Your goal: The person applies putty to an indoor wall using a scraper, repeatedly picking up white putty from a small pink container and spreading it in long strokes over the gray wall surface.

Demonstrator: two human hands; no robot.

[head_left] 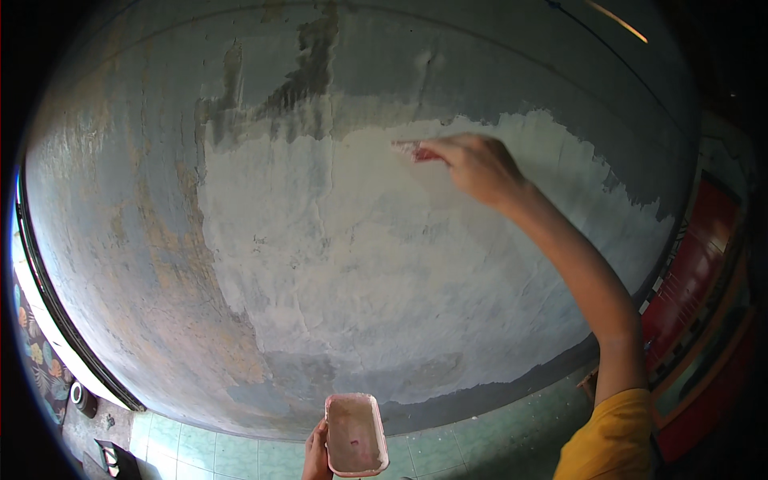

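Observation:
My right hand [480, 164] is raised against the wall, its fingers closed round what looks like a small paintbrush [410, 149], red with a white-smeared end. The brush end is at or close to the wall [360, 208], over a pale, freshly coated patch with ragged edges. Low in the view, my left hand [318, 454] grips the left side of a rectangular plastic tub [386, 448] with a pinkish rim. Thin whitish residue and a small reddish spot show inside the tub.
Bare grey wall with stains and peeling brownish areas surrounds the coated patch. Green floor tiles [238, 458] run along its foot. A red piece of furniture [696, 264] stands at the right. Lower left are a dark round object [82, 398] and a patterned cloth [44, 360].

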